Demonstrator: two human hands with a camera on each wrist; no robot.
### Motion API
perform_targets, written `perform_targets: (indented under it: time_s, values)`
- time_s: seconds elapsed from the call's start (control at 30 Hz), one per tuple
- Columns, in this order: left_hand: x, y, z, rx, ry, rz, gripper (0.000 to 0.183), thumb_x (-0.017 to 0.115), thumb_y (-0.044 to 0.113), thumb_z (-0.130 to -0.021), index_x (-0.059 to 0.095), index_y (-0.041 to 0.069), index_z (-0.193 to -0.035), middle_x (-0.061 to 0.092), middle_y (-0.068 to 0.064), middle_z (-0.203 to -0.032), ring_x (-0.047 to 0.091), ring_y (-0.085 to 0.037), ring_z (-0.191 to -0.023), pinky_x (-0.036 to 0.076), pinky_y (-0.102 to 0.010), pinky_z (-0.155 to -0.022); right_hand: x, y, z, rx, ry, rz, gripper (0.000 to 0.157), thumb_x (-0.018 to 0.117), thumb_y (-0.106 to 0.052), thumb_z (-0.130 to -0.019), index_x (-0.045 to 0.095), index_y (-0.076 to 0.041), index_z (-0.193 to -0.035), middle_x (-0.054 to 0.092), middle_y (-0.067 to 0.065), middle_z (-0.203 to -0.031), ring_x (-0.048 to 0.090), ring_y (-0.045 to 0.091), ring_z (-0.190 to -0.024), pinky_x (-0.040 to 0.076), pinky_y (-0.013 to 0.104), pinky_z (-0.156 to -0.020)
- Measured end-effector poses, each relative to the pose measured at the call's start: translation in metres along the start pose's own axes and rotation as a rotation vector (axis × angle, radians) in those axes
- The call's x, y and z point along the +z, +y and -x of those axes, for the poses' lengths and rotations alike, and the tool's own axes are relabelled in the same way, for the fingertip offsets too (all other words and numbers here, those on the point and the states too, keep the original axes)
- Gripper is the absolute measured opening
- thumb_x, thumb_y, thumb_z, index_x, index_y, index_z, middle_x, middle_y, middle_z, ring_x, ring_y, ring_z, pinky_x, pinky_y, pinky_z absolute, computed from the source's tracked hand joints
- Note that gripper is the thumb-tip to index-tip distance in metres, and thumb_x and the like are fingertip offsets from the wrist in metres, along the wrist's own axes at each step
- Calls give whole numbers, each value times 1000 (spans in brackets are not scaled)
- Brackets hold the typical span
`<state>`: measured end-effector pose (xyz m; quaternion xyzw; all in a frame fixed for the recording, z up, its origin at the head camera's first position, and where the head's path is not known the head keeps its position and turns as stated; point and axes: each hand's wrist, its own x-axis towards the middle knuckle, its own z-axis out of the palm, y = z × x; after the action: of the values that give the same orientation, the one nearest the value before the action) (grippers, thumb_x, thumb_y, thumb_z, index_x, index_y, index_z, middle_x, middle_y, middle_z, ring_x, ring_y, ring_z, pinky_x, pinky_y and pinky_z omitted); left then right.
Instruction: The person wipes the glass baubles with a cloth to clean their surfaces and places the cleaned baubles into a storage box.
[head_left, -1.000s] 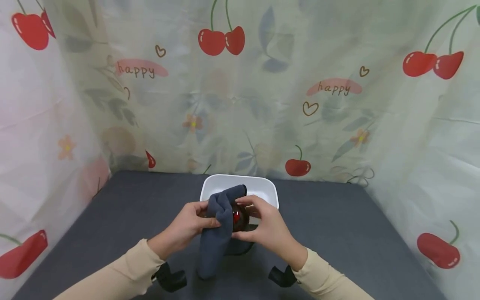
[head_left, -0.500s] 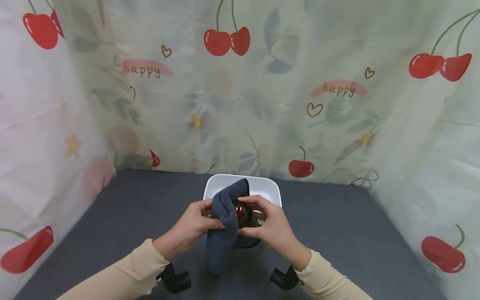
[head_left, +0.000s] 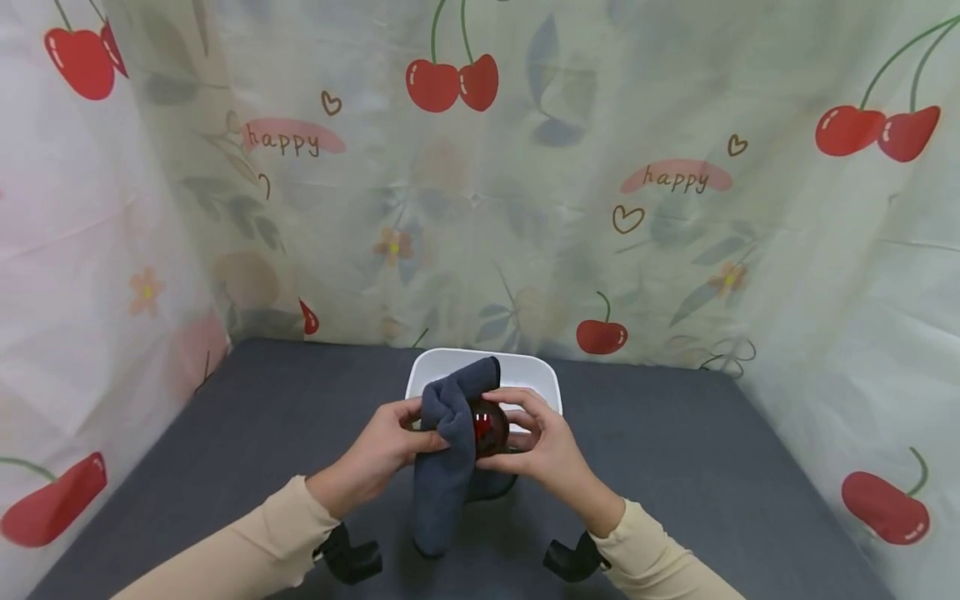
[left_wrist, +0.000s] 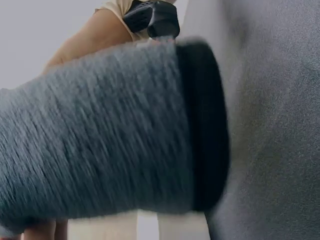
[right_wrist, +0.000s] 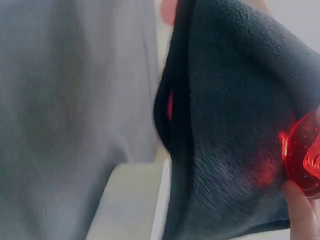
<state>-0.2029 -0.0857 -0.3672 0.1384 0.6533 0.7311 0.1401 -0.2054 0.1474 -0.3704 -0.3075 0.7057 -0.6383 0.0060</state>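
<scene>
A dark blue-grey cloth (head_left: 444, 467) is bunched in the left hand (head_left: 375, 454), which pinches it between thumb and fingers. Its lower end hangs down over the table. Against the cloth's right side sits a shiny, see-through dark red round object (head_left: 491, 429); the cloth covers its left part. The right hand (head_left: 543, 442) grips that red object with curled fingers above and behind and the thumb below. In the right wrist view, the red object (right_wrist: 301, 155) glows at the right edge, beside the cloth (right_wrist: 240, 115). Cloth (left_wrist: 100, 135) fills much of the left wrist view and hides the left fingers.
A white plastic tub (head_left: 525, 368) stands on the dark grey table (head_left: 315, 392) just behind the hands. Printed curtains (head_left: 480, 208) enclose the table at the back and both sides. Black wrist mounts (head_left: 348, 558) hang below both wrists.
The head view has shifted slightly. More of the red object's shiny face shows now than half a second ago, and the right fingers have moved a little on it. The left hand keeps its hold.
</scene>
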Motion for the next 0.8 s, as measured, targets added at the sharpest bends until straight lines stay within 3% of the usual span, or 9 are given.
perform_targets:
  time_s: [0.27,0.5,0.6,0.73,0.8]
  values:
    - [1,4,3,21,35,-44,50,69,8,-88,50,-5,-132,63,-11,-119,66,-12,-92,55,-29,-77,5,0,-1,42,101,52,67,86,-1,-67,58,-12,-128,53,11,-127,64,19,-111,54,33,-88]
    - [2,7,3,25,-58,-74,52,63,10,-93,46,-6,-139,59,-21,-130,65,-14,-101,55,-29,-83,3,0,-3,-12,82,82,68,86,-2,-67,59,-12,-128,54,11,-124,66,18,-109,54,32,-87]
    - [2,8,2,31,-73,-69,52,63,10,-93,45,-7,-139,58,-22,-130,65,-13,-100,55,-29,-83,1,-1,-5,-83,67,184,69,88,-5,-65,60,-12,-129,58,9,-122,65,18,-107,55,31,-87]
    - [1,6,0,41,-44,-83,51,67,9,-90,50,-6,-136,61,-19,-126,67,-9,-91,55,-27,-79,-3,-3,-6,-214,50,421,73,90,-11,-63,60,-13,-130,63,4,-117,64,17,-103,56,29,-84]
    - [0,5,-1,46,-21,-86,50,68,8,-89,52,-7,-133,64,-15,-121,67,-8,-87,55,-26,-76,-5,-4,-5,-249,36,474,72,90,-12,-64,60,-12,-130,64,4,-118,63,16,-102,56,28,-82]
